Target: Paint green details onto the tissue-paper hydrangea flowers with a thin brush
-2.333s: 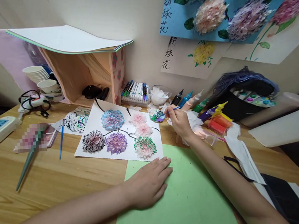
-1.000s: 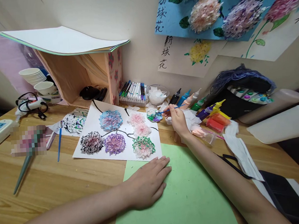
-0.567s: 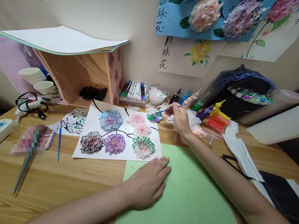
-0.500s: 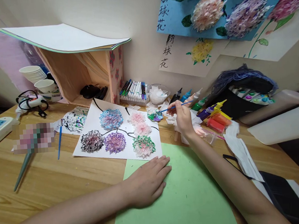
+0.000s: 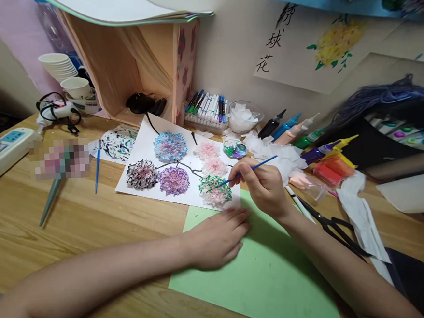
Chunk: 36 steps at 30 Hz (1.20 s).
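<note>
Blue paintbrush (image 5: 259,164), pinched in the right hand (image 5: 266,186), has moved from palette (image 5: 235,148) to green-edged flower (image 5: 215,190) near the white sheet's (image 5: 143,148) near-right corner, axis slanting, tip leftward. Left hand (image 5: 217,238) lies flat, fingers nearly together.

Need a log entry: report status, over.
Right hand holds blue paintbrush, tip at green-edged flower. Left hand flat on green sheet. Black scissors aside, not blocking.

Craft corner, wooden desk (image 5: 20,216), boxed markers (image 5: 208,109), paint bottles (image 5: 285,128); flower pictures (image 5: 338,43) on the wall (image 5: 227,66)
</note>
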### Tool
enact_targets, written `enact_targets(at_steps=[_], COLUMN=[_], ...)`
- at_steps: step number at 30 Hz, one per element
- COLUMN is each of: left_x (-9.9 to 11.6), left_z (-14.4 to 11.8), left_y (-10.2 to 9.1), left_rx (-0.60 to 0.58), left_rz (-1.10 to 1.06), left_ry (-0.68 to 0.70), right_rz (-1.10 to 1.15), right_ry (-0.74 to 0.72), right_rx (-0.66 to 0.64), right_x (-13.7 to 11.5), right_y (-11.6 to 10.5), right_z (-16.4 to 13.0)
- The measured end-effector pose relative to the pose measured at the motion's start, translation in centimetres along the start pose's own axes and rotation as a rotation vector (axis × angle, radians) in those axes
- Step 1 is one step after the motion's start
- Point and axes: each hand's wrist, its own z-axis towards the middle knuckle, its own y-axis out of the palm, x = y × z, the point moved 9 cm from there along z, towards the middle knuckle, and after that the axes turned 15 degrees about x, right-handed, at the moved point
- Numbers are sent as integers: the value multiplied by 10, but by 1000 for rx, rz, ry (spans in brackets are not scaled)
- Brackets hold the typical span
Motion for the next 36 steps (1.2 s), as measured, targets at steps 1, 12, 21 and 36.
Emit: enact_targets(at_steps=[1,12,21,36], left_x=[0,0,0,1], left_z=[0,-1,1,1], left_y=[0,0,0,-1], left_rx=[0,14,2,9], left_rz=[2,-8,-11,-21], left_ry=[2,1,-1,-3], right_rz=[-5,-53,-54,-89], right_ry=[-2,-21,-54,-50], right_rx=[1,-19,-44,-55], right_x=[1,1,1,4], right_y=[1,4,9,8], right_z=[-1,-2,-3,-2])
